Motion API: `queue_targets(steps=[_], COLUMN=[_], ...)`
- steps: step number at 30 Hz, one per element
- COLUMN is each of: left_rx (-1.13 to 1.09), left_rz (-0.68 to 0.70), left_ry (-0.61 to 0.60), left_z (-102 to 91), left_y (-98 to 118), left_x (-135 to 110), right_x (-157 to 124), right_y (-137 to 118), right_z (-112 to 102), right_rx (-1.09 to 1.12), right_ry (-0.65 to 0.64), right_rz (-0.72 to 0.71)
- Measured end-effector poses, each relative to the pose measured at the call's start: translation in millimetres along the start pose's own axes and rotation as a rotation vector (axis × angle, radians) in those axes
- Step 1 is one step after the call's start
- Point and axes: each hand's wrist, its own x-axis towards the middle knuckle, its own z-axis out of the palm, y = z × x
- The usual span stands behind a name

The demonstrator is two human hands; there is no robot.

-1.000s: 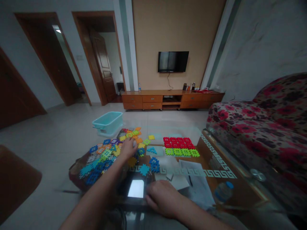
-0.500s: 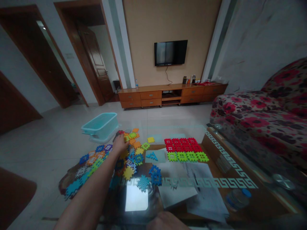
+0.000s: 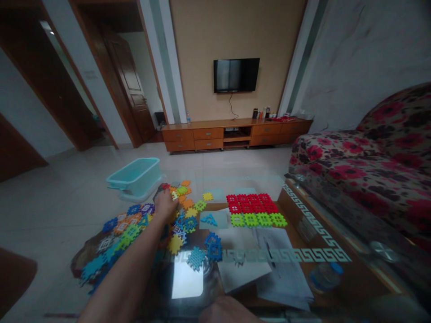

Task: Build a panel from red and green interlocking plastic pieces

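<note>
Tiles (image 3: 130, 233): loose heap, left side of glass table (image 3: 299, 255) | left hand (image 3: 166, 205): heap's far end, by red piece (image 3: 164, 185); fingers can't tell | right hand (image 3: 229, 310): near edge, fingers can't tell | risk: low forearm (image 3: 129, 269) snagging tiles, scattering heap

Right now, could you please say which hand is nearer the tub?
Left: the left hand is in front and right of the tub; the right hand is much farther back.

The left hand (image 3: 165, 204) hid its own fingertips; behind that grip, its forearm (image 3: 126, 269) covered some plastic pieces (image 3: 130, 235). Right of it, the bottom edge cut off the blurred right hand (image 3: 229, 310).
</note>
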Motion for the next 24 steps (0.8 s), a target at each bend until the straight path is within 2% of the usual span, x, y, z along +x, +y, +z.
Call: queue_targets(steps=[2, 5, 8, 10, 15, 18, 21, 24], left_rx=[-0.048, -0.252, -0.555, -0.793, -1.048, -1.436, -1.486, -1.439], left_rz=[0.008, 0.061, 0.056, -0.007, 0.005, -0.078, -0.125, -0.064], left_ry=[0.060, 0.158, 0.173, 0.128, -0.042, -0.215, -0.333, -0.418], left_z=[-3.6, -14.3, -30.0, -40.5, -55.2, -54.5, -48.2, -40.9], left_y=[3.1, 11.8, 27.4, 40.2, 70.4, 84.5, 96.1, 106.4], left_x=[-4.5, -13.0, -23.1, -31.7, -66.4, -93.7, -118.8, -137.8], right_x=[-0.3, -9.2, -22.1, -26.8, -22.8, -19.7, -19.7, -21.2], right_y=[-7.0, -20.5, -29.8, -30.0, -12.9, 2.3, 18.8, 34.4], right_z=[-11.3, -33.2, -51.7, -58.5, -64.0, -69.0, -74.0, -74.2], right_rx=[-0.048, -0.148, -0.170, -0.143, 0.006, 0.062, 0.094, 0.085], right_ry=[0.013, 0.063, 0.205, 0.308, 0.561, 0.756, 0.888, 0.970], right_rz=[-0.017, -0.017, 0.048, 0.098, 0.144, 0.136, 0.179, 0.197])
